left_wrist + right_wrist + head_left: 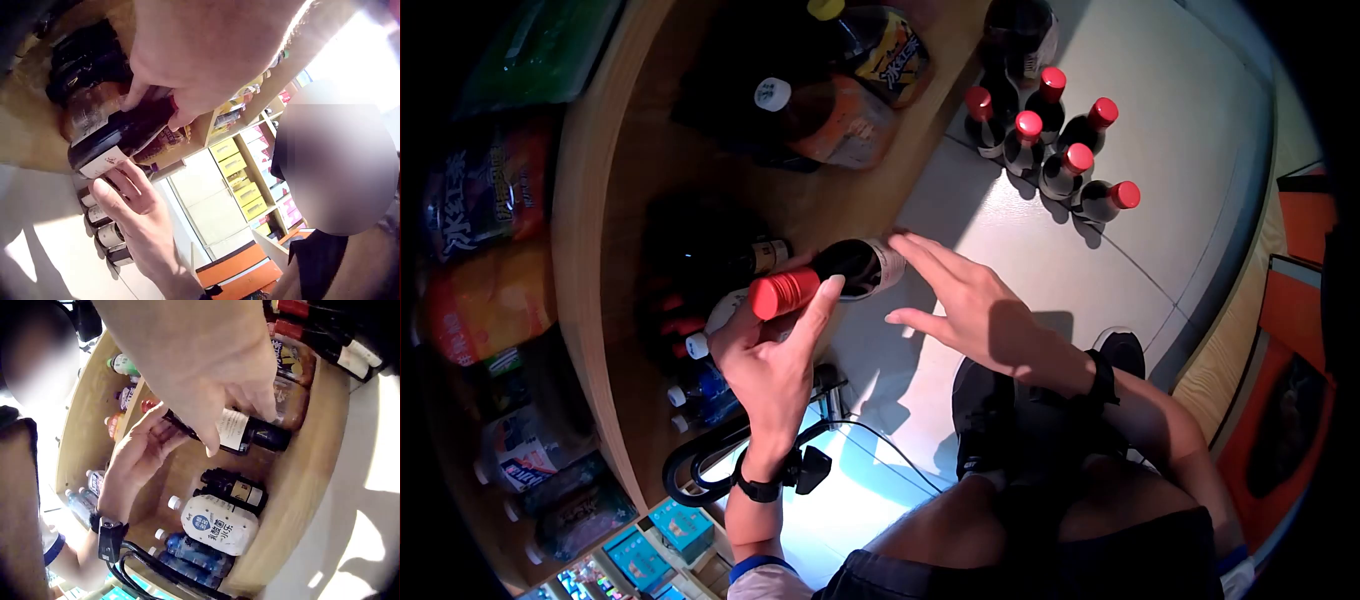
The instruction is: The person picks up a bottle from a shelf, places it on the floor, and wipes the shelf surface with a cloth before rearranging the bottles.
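A dark wine bottle (862, 268) with a red cap and pale label lies tilted between the two hands, in front of a wooden shelf. My left hand (762, 365) grips it round the neck just below the cap, thumb along the near side. Beside the lower end is my right hand (980, 315), its fingers mostly straight and fingertips right at the label. The right wrist view shows the bottle's white label (232, 429) under the right hand. Several red-capped wine bottles (1062, 172) stand grouped on the tiled floor beyond.
The wooden shelf (590, 250) holds iced-tea bottles (840, 125), a white drink jug (219, 524) and blue-labelled water bottles (197, 553). Orange boxes (1290, 370) stand at the right. A black cable (875, 430) runs near the left forearm. The person's shoes (985, 410) are close by.
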### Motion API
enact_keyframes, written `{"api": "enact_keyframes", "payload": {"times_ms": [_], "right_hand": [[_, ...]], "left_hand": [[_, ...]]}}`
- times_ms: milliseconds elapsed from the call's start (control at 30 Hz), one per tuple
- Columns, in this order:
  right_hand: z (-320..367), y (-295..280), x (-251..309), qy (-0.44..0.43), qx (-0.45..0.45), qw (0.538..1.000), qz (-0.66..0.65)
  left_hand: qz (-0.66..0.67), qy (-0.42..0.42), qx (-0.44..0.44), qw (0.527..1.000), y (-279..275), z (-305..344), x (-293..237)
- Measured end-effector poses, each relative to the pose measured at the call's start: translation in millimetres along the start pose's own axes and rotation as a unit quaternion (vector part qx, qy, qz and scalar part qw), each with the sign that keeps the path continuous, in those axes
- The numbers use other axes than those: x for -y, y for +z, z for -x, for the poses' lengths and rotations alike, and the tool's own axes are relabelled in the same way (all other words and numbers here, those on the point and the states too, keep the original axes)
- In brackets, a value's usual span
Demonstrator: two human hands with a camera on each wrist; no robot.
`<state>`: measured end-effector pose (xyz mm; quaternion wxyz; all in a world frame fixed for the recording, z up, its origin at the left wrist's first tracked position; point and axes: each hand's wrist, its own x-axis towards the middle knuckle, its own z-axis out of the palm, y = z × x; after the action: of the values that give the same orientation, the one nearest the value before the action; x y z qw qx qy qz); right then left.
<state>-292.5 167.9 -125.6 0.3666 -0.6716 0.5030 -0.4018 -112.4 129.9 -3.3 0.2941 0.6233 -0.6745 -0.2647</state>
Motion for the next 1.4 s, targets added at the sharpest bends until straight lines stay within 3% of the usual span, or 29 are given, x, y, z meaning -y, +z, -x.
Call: {"api": "enact_keyframes", "payload": {"times_ms": [167,267,567,833,967,1167,1300,1400], "right_hand": [[9.9,-2.9,-1.2,-0.019,-0.031,0.999,-0.011],[13.6,-2.6,-3.3,-0.026,-0.048,0.998,-0.021],[26.4,-5.7,-10.8,-0.029,-0.068,0.997,-0.032],[42.9,-23.0,-15.9,0.024,-0.031,0.997,-0.062],[56.6,-27.7,-33.9,0.018,-0.056,0.997,-0.054],[77.9,-46.1,-50.9,0.061,-0.085,0.992,-0.067],[92.8,-51.3,-60.7,0.07,-0.108,0.984,-0.124],[100.9,-56.9,-60.4,0.09,-0.105,0.987,-0.083]], "left_hand": [[0.04,-0.027,0.028,0.998,9.3,8.3,-3.4],[0.04,0.035,0.05,0.997,14.2,11.6,-3.4],[-0.007,0.097,0.095,0.991,28.0,24.8,-11.2],[-0.018,0.212,0.12,0.97,58.7,35.8,-17.9],[0.001,0.281,0.135,0.95,79.8,40.9,-22.5],[0.004,0.318,0.102,0.942,121.1,61.9,-18.6],[0.032,0.3,0.133,0.944,132.3,68.5,-18.6],[0.042,0.308,0.148,0.939,138.3,72.2,-14.9]]}}
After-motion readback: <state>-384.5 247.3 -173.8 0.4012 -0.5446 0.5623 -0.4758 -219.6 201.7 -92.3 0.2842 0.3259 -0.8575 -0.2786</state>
